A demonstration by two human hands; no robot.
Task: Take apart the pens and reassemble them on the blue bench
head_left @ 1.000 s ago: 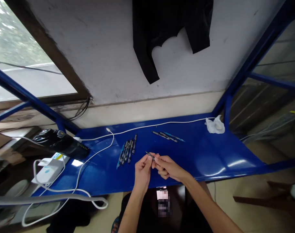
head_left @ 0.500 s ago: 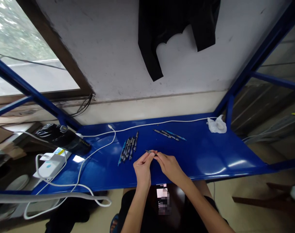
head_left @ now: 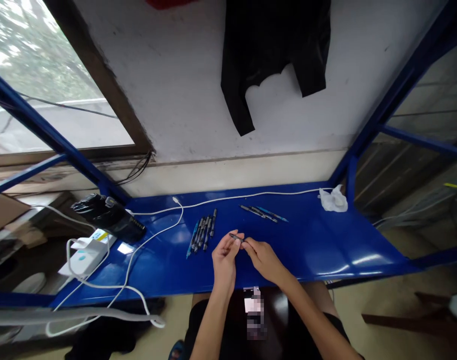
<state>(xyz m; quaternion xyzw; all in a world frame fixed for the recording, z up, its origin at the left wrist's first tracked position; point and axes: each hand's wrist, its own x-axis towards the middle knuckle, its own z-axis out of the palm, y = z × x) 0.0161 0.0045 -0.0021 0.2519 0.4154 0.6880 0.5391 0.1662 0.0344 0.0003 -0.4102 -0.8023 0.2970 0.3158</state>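
Near the front of the blue table point(head_left: 303, 245), my left hand point(head_left: 225, 255) pinches a dark pen point(head_left: 236, 237) between thumb and fingers. My right hand point(head_left: 261, 254) grips the same pen at its right end, fingers closed. Much of the pen is hidden by the fingers. To the left of my hands lies a row of several pens point(head_left: 201, 232), mostly clear and black with a blue one at the left end. Beyond my hands, a smaller group of pens point(head_left: 264, 213) lies slanted, one of them blue.
A black bottle point(head_left: 108, 217) and a white power strip point(head_left: 85, 257) are at the left, with white cables point(head_left: 153, 230) looping over the table. Crumpled white tissue point(head_left: 333, 199) lies at the back right. Below the table edge, a lit phone screen point(head_left: 254, 306) shows.
My left fingers have opened out a little, so more of the pen shows between my hands. The view has shifted slightly; the pens on the table lie as before.
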